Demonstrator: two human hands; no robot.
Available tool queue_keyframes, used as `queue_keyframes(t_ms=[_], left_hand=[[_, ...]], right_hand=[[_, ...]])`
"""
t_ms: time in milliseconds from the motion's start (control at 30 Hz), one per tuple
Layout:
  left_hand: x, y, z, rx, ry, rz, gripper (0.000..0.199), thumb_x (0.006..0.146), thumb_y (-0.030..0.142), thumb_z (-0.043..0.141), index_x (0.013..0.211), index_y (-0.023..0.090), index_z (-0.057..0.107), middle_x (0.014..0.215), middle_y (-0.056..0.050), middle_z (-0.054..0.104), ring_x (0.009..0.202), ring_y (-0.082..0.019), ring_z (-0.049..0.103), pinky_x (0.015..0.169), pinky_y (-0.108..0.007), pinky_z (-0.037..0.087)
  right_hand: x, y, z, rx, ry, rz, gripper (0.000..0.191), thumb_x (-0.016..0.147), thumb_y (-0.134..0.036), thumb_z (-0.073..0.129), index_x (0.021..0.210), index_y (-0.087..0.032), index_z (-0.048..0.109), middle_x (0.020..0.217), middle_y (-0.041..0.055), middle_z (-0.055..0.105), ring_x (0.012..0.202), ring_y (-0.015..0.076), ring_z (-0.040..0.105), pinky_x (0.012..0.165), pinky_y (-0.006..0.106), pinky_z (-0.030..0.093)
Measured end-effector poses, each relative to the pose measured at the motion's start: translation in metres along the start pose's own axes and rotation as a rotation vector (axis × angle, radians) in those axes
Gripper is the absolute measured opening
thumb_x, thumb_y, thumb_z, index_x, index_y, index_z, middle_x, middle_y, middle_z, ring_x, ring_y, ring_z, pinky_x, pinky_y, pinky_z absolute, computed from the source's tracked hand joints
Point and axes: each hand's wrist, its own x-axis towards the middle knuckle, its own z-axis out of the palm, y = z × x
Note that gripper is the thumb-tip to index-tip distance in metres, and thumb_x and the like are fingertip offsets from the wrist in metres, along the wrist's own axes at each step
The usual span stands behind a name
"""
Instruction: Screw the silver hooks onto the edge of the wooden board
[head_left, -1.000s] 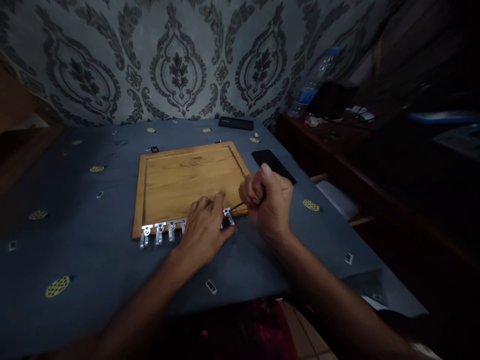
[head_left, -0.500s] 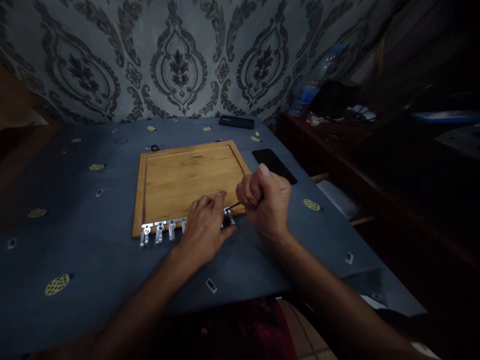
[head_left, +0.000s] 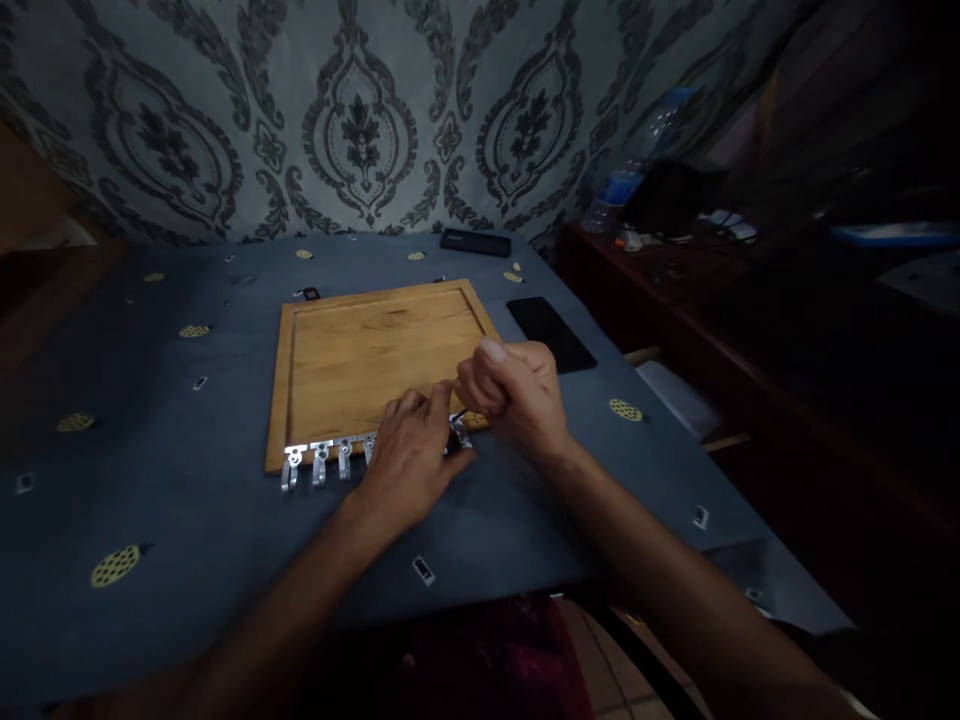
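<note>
A framed wooden board (head_left: pixel 375 350) lies flat on the cloth-covered table. Along its near edge runs a row of silver metal hooks (head_left: pixel 320 464), jutting out past the wood. My left hand (head_left: pixel 409 445) lies over the right part of this row, fingers bent on the board, thumb and index finger around a hook (head_left: pixel 460 432) near the right end. My right hand (head_left: pixel 517 390) is a fist around a screwdriver; its handle is hidden inside. The thin dark shaft (head_left: pixel 459 414) slants down to that hook.
A black phone (head_left: pixel 551 333) lies right of the board, and a dark oblong case (head_left: pixel 475 243) near the wall. A small black item (head_left: pixel 310 294) rests behind the board. On the brown side table (head_left: pixel 600 250) stands a plastic bottle (head_left: pixel 622 185).
My right fist has shifted left and slightly down, closer to my left hand, and less of the shaft shows. My left hand and the board have stayed put.
</note>
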Motion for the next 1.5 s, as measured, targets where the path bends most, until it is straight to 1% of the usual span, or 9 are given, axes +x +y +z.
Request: queue_keyframes(t_ms=[167,267,433,567,700,800,900,1100,1500], left_hand=[[0.0,-0.001,0.0,-0.01,-0.007,-0.002,0.04,0.086,0.029,0.073,0.117,0.015,0.053,0.112,-0.012,0.068,0.112,-0.033,0.058,0.095,-0.049,0.046],[0.0,-0.002,0.001,-0.034,-0.007,0.017,0.037,0.085,0.028,0.074,0.115,0.015,0.055,0.113,-0.012,0.068,0.113,-0.033,0.058,0.098,-0.048,0.046],[-0.001,-0.004,0.003,-0.035,0.025,0.022,0.044,0.086,0.029,0.073,0.122,0.017,0.051,0.113,-0.01,0.068,0.115,-0.033,0.058,0.097,-0.049,0.047],[0.001,-0.002,0.003,-0.012,0.017,0.002,0.047,0.085,0.03,0.073,0.123,0.017,0.047,0.105,-0.01,0.067,0.106,-0.033,0.06,0.09,-0.049,0.049],[0.002,0.0,0.001,-0.033,0.006,-0.011,0.058,0.085,0.028,0.075,0.131,0.015,0.042,0.105,-0.01,0.068,0.107,-0.032,0.059,0.092,-0.048,0.049],[0.001,0.0,0.0,-0.055,0.001,-0.025,0.066,0.084,0.026,0.076,0.136,0.016,0.038,0.11,-0.011,0.068,0.111,-0.03,0.058,0.097,-0.047,0.047],[0.0,0.001,0.0,-0.062,0.001,-0.038,0.065,0.084,0.025,0.076,0.136,0.018,0.038,0.111,-0.01,0.068,0.111,-0.03,0.058,0.097,-0.048,0.047],[0.0,0.0,0.0,-0.057,0.002,-0.031,0.067,0.084,0.025,0.076,0.137,0.017,0.037,0.111,-0.009,0.067,0.112,-0.03,0.058,0.098,-0.046,0.046],[0.001,-0.002,0.002,-0.094,-0.007,-0.026,0.063,0.085,0.025,0.074,0.136,0.02,0.037,0.108,-0.008,0.068,0.113,-0.03,0.057,0.097,-0.049,0.046]], right_hand=[[0.002,0.0,-0.006,-0.054,-0.205,0.117,0.06,0.096,-0.048,0.06,0.05,-0.02,0.032,0.047,-0.0076,0.029,0.043,0.0051,0.025,0.044,0.025,0.02],[0.006,-0.002,-0.007,-0.046,-0.317,0.178,0.06,0.094,-0.05,0.061,0.05,-0.02,0.033,0.047,-0.0079,0.03,0.042,0.0048,0.025,0.043,0.024,0.018],[0.016,-0.005,-0.008,0.012,-0.375,0.185,0.062,0.092,-0.048,0.064,0.046,-0.02,0.033,0.042,-0.0082,0.03,0.039,0.0043,0.025,0.042,0.024,0.019],[0.018,-0.003,-0.012,0.02,-0.294,0.131,0.053,0.092,-0.045,0.061,0.049,-0.02,0.044,0.043,-0.0063,0.038,0.04,0.0063,0.032,0.043,0.024,0.026],[0.017,-0.004,-0.012,-0.055,-0.032,0.081,0.021,0.086,-0.032,0.062,0.07,-0.018,0.062,0.058,-0.0033,0.054,0.05,0.0093,0.046,0.049,0.023,0.036],[0.015,-0.008,-0.01,-0.067,0.155,0.073,0.006,0.083,-0.024,0.062,0.079,-0.019,0.062,0.057,-0.0059,0.05,0.05,0.0078,0.042,0.048,0.021,0.034],[0.013,-0.009,-0.007,-0.046,0.258,0.063,0.005,0.083,-0.024,0.062,0.082,-0.02,0.059,0.054,-0.0087,0.043,0.045,0.0063,0.034,0.044,0.02,0.028],[0.009,-0.006,0.0,-0.038,0.302,0.008,0.008,0.086,-0.028,0.06,0.083,-0.021,0.057,0.047,-0.0131,0.031,0.038,0.005,0.019,0.039,0.02,0.018],[0.008,-0.006,0.005,-0.043,0.26,0.003,0.008,0.085,-0.028,0.061,0.086,-0.02,0.059,0.045,-0.0145,0.027,0.038,0.0045,0.016,0.039,0.02,0.02]])
